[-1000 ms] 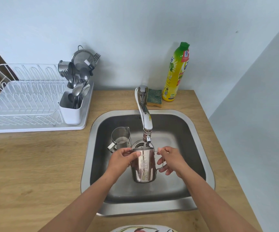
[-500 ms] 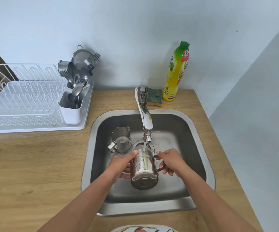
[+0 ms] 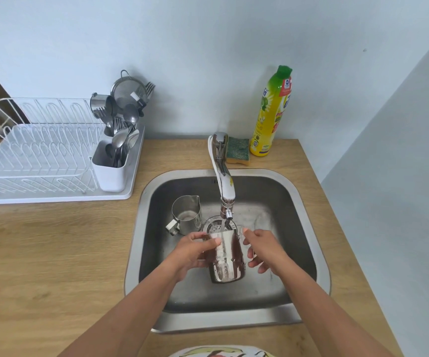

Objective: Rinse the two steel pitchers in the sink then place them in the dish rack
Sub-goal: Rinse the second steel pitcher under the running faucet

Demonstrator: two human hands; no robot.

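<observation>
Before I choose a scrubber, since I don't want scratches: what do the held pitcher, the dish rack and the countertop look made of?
Held pitcher: polished steel, mirror-like, reflecting both hands. Dish rack: thin white wire, probably coated metal, on what looks like a white plastic tray. Countertop: wood grain, matte; solid wood or laminate, cannot tell.

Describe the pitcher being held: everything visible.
The held pitcher is shiny steel, roughly cylindrical, with graduation marks stamped down its side. It sits about upright over the sink, off the basin floor, its open rim under the tap, which runs water into it. The left hand wraps its left wall; the right hand is at the handle side, the handle mostly hidden by fingers. Its surface looks wet and mirrors both hands. The other pitcher stands apart, behind and left.
</observation>
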